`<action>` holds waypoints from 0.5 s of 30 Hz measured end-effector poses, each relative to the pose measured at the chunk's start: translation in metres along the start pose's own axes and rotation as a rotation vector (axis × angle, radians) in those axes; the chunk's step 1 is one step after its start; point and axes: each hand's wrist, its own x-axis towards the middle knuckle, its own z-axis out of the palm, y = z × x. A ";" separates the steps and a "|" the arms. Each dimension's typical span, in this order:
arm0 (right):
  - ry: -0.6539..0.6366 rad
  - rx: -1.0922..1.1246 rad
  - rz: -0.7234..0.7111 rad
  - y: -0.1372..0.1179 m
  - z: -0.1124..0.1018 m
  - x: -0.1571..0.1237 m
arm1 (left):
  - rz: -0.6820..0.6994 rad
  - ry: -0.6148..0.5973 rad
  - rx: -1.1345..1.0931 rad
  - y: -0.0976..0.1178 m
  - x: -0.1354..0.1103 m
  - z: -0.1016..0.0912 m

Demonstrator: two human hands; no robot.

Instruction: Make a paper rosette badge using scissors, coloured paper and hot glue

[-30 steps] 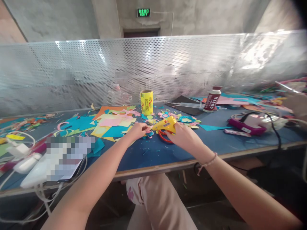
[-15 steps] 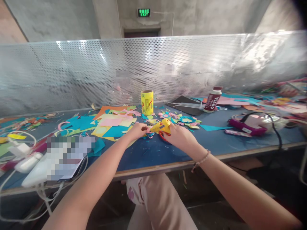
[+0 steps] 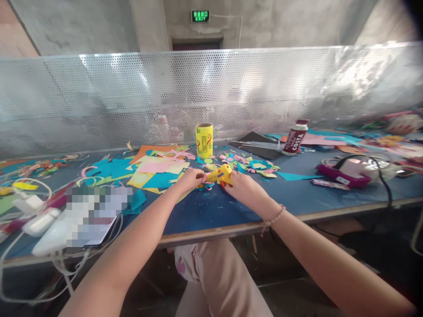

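Note:
My right hand (image 3: 245, 190) is wrapped round a yellow glue gun (image 3: 220, 174), its nozzle pointing left. At the nozzle's tip, my left hand (image 3: 191, 179) pinches a small pink paper piece (image 3: 205, 177), mostly hidden by the fingers. Nozzle and paper look very close; whether they touch I cannot tell. Under the hands lie small blue paper scraps (image 3: 209, 186). Just behind stands a yellow tape-like roll (image 3: 204, 141), upright. A paper flower in blue and green (image 3: 259, 165) rests to the right of the gun.
Coloured paper sheets (image 3: 158, 165) spread left of centre. A phone (image 3: 102, 229), a white power strip (image 3: 49, 240) and cables lie at the front left. On the right are a brown bottle (image 3: 295, 137), clear sticks (image 3: 261, 145) and a purple item (image 3: 343, 176). A perforated metal screen (image 3: 211, 83) stands behind.
The glue gun has shifted slightly left, closer to the fingers of my left hand. The view has turned a little; both hands keep their hold.

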 end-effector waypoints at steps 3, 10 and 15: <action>-0.019 0.001 0.012 -0.001 -0.001 0.000 | -0.009 0.003 -0.006 -0.001 0.001 0.001; -0.036 0.031 0.014 -0.001 -0.003 0.000 | -0.004 0.000 0.011 -0.001 0.001 0.001; -0.032 0.015 -0.008 0.000 -0.004 -0.001 | 0.016 0.010 0.015 -0.002 0.001 0.001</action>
